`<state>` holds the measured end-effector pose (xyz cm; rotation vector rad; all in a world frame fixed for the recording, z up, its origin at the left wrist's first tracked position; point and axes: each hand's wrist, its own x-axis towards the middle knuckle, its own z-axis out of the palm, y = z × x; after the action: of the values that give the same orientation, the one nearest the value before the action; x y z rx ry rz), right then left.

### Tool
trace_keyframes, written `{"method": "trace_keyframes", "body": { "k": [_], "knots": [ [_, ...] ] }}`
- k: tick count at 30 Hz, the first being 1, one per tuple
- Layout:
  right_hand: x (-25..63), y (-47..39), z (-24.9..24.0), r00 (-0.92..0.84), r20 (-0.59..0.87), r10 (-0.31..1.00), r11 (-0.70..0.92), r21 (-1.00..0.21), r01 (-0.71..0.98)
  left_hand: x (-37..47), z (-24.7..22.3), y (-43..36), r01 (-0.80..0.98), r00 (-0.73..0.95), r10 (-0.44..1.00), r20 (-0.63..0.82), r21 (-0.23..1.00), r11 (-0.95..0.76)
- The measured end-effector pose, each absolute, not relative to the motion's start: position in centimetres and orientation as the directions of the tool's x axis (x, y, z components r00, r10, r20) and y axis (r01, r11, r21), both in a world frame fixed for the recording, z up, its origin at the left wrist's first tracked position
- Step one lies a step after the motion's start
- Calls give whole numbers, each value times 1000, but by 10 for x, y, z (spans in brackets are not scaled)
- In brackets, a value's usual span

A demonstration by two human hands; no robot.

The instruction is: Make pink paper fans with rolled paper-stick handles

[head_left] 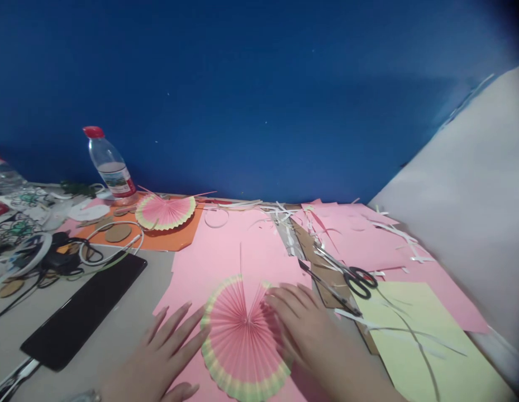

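A pleated pink paper fan (242,352) with a yellow-green rim lies spread almost into a full circle on pink paper (229,251). A narrow gap shows at its top, where a thin strip stands up on the left side of the gap. My left hand (167,346) lies with fingers spread, fingertips at the fan's left edge. Over the fan's upper right edge rests my right hand (296,318), its fingers stretched out and slightly blurred; what lies under its fingertips is hidden. Neither hand is seen gripping anything.
A smaller fan (165,212) sits on orange paper (158,240) beside a bottle (112,170). A black phone (83,312) and cables lie left. Scissors (347,271), a black-handled tool (330,287), paper strips and yellow paper (435,346) are right. A blue wall rises behind.
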<state>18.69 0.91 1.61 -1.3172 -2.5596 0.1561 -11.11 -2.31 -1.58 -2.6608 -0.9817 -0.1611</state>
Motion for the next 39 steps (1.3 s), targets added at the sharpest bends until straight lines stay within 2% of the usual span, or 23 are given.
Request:
{"method": "trace_keyframes", "body": {
  "k": [1, 3, 8, 10, 18, 23, 29, 39],
  "knots": [
    [179, 11, 20, -581, 151, 800, 601, -184, 778, -110, -15, -24, 656, 755, 622, 207, -229, -719],
    [165, 16, 26, -573, 60, 817, 572, -205, 794, -110, -15, -25, 669, 743, 634, 214, -208, -713],
    [146, 23, 24, -602, -13, 799, 584, -227, 780, -118, -27, -22, 651, 750, 586, 306, -189, -735],
    [142, 26, 21, -620, -18, 784, 602, -216, 769, -120, -34, -21, 640, 753, 559, 347, -187, -746],
    [128, 35, 21, -715, -4, 699, 705, -163, 690, -117, -39, -17, 663, 734, 596, 325, -155, -732],
    [138, 39, 32, -655, -37, 755, 639, -183, 747, -113, -22, -22, 718, 695, 693, 193, -119, -686],
    [157, 17, 47, -529, -101, 842, 515, -141, 846, -112, -22, -22, 710, 704, 686, 183, -143, -690],
    [158, -14, -4, -541, -39, 840, 531, -144, 835, -113, -27, -18, 708, 702, 665, 254, -144, -692]
  ]
}}
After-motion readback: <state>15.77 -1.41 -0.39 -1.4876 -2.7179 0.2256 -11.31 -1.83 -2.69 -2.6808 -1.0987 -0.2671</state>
